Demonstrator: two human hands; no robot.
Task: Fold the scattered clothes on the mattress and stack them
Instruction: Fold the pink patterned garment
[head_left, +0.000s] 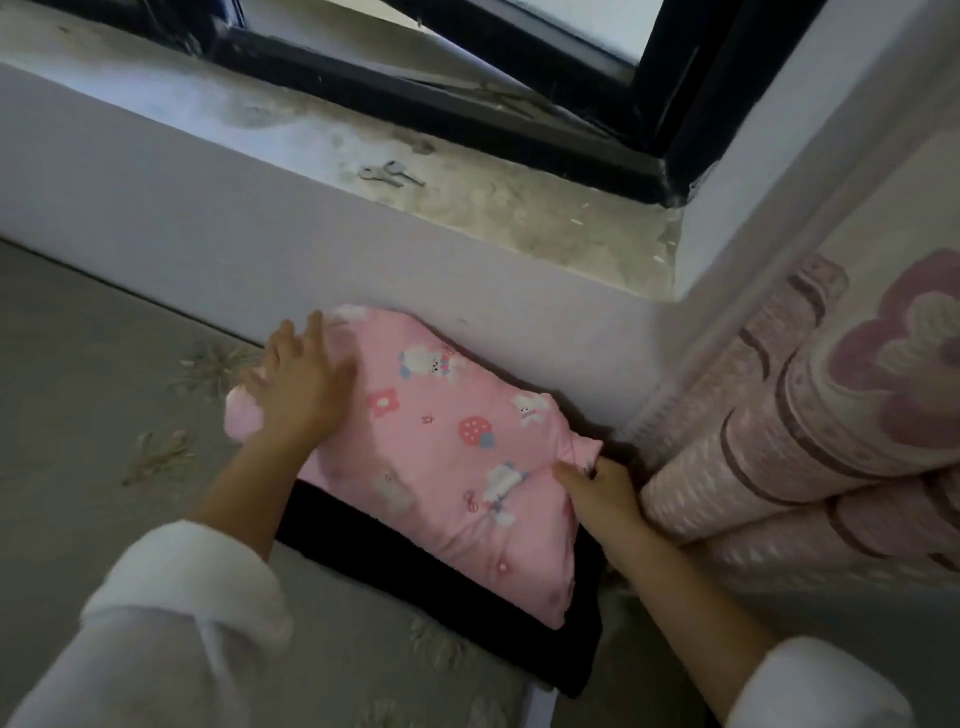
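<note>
Pink garment (441, 441) under flat left hand (298, 395), corner in pinch of right hand (597, 493)

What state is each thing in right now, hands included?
pink garment: folded, lying on the black garment.
black garment: folded, flat on the mattress.
left hand: fingers spread, pressing the pink garment.
right hand: gripping the pink garment's edge.
patterned quilt: rolled up, right of the garments.

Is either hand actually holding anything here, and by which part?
The right hand pinches the folded pink cartoon-print garment at its right edge, thumb on top. The left hand only presses flat on its left end.
</note>
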